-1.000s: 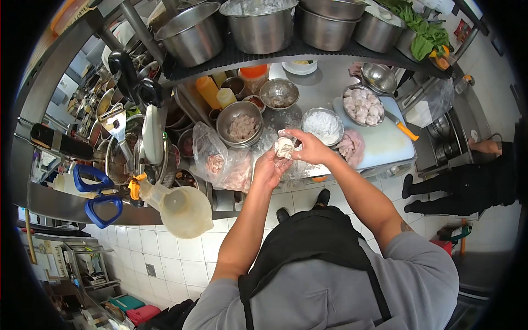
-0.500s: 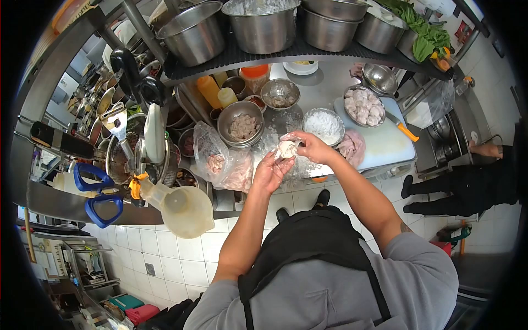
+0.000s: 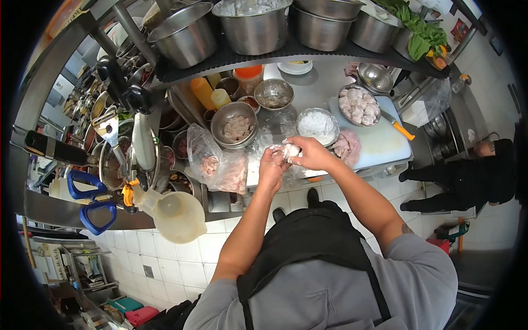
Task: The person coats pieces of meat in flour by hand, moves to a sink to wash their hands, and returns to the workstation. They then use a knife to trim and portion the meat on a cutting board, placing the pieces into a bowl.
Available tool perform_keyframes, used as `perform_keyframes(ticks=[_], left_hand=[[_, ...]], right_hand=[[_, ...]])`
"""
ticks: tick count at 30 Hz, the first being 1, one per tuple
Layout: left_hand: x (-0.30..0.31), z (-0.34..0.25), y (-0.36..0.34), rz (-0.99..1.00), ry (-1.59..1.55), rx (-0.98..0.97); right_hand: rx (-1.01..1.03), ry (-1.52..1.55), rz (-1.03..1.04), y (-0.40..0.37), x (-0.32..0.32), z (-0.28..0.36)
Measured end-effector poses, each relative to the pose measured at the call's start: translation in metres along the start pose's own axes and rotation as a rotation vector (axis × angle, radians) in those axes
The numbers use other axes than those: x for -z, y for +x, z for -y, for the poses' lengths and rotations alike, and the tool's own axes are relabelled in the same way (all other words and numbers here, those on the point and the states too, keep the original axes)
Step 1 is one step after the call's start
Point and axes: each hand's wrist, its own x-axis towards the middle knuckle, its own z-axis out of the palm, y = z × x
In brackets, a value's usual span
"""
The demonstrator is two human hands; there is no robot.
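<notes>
The left hand (image 3: 273,168) and right hand (image 3: 311,154) cover most of the pale piece (image 3: 290,149).

Bright, even light from above fills the centre of the frame. The steel worktop (image 3: 324,82) throws back soft glare, and the pots (image 3: 253,30) on the shelf (image 3: 220,58) at the top carry white highlights. The floury lump (image 3: 290,149) between the left hand (image 3: 273,165) and right hand (image 3: 313,154) is nearly washed out. Fisheye distortion bends the edges, a black vignette closes the corners, and the lower left sits dim.
</notes>
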Motion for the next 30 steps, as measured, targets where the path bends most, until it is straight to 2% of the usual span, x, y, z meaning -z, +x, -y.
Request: perform_keyframes(ticks=[3,6,9,12,15,18,21,24,27,30], left_hand=[[-0.005,0.000,0.006,-0.146,0.082,0.068],[0.025,0.017,0.012,-0.222,0.196,-0.025],[0.036,0.005,-0.008,-0.256,0.223,0.009],[0.053,0.004,-0.029,-0.291,0.216,0.028],[0.062,0.002,-0.058,-0.366,0.196,0.002],[0.070,0.005,-0.084,-0.476,0.111,-0.005],[0.077,0.015,-0.102,-0.554,0.048,-0.019],[0.081,0.024,-0.114,-0.647,0.039,-0.022],[0.083,0.028,-0.121,-0.699,0.011,-0.035],[0.085,0.031,-0.122,-0.738,0.001,-0.041]], right_hand=[[-0.158,0.090,0.027,0.004,0.014,-0.023],[-0.213,-0.070,-0.195,0.018,0.035,-0.078],[-0.168,-0.383,-0.122,0.042,0.036,-0.157],[-0.045,-0.502,-0.046,0.045,0.021,-0.198],[-0.145,-0.392,0.152,0.057,0.033,-0.195],[-0.164,-0.519,0.380,0.065,0.041,-0.190],[-0.051,-0.629,0.390,0.065,0.033,-0.195],[0.043,-0.707,0.249,0.059,0.033,-0.197],[-0.122,-0.537,0.442,0.071,0.044,-0.195],[-0.015,-0.612,0.437,0.063,0.034,-0.202]])
